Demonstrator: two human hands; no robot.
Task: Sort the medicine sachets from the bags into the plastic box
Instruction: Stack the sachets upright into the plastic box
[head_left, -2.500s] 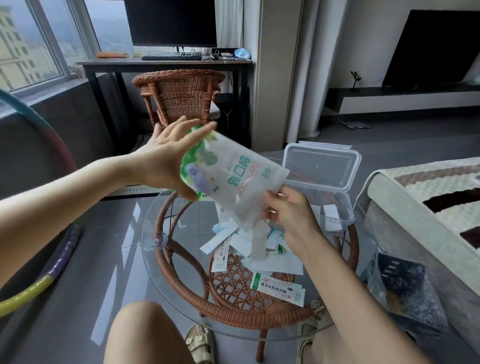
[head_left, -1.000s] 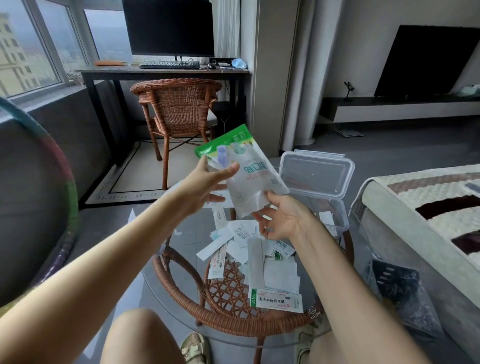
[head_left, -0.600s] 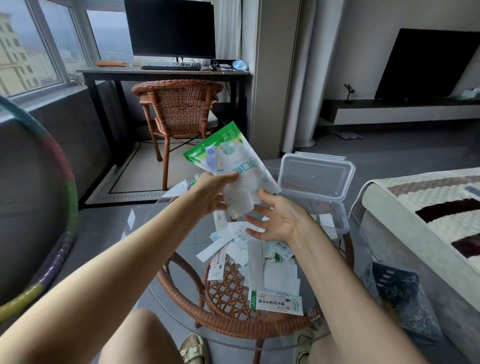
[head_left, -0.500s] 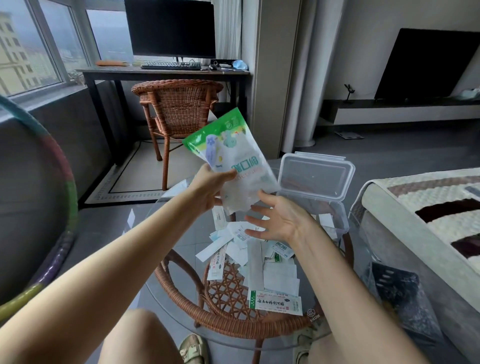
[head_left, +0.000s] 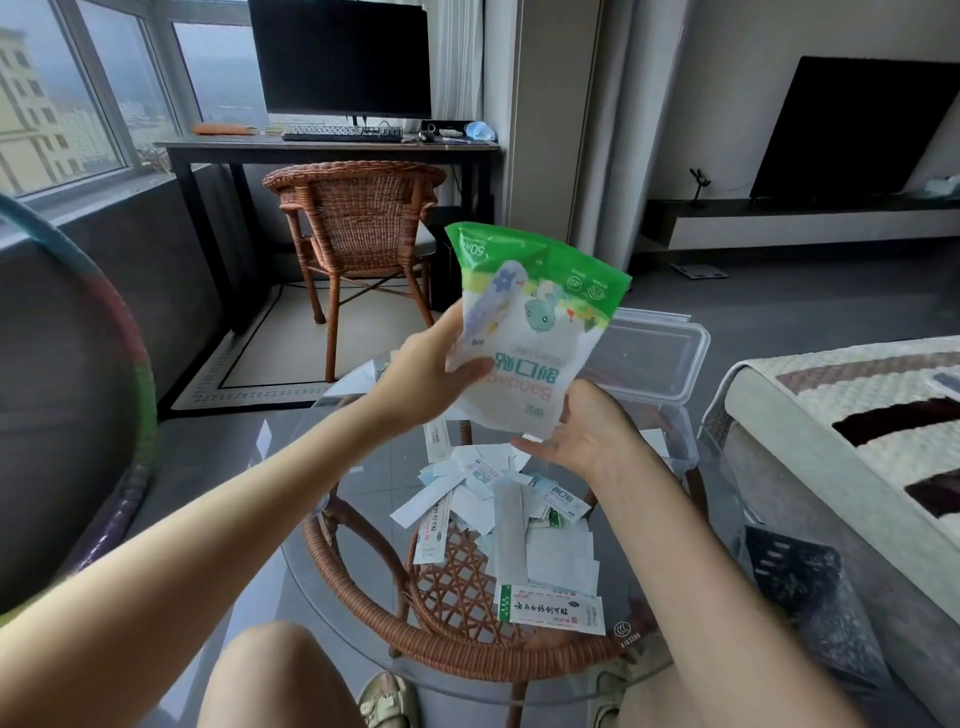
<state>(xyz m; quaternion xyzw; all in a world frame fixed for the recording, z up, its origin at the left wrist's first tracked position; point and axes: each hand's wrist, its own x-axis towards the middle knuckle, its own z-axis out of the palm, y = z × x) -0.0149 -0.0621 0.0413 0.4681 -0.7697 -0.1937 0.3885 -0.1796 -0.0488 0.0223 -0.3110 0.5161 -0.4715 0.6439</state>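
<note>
A white bandage bag (head_left: 524, 332) with a green end is held upside down above the glass table, green end up. My left hand (head_left: 423, 374) grips its left edge, thumb across the front. My right hand (head_left: 584, 436) is under the bag's lower end, palm up with straight fingers touching it. Below lies a loose pile of white sachets (head_left: 498, 499), and a green-and-white sachet (head_left: 550, 610) lies near the table's front. The clear plastic box (head_left: 670, 431) stands behind my right hand with its lid (head_left: 649, 358) raised; a few sachets show inside.
The round glass table (head_left: 311, 519) has a rattan base (head_left: 457, 644). A bed with a patterned cover (head_left: 857, 415) is on the right, with a dark bag (head_left: 810, 587) beside it. A hoop (head_left: 140, 374) stands at the left. My knee (head_left: 275, 675) is below.
The bag has been raised and turned more upright, green end up. My right hand let go of its lower corner and now lies flat under it. More sachets lie on the table than 2.5 s ago.
</note>
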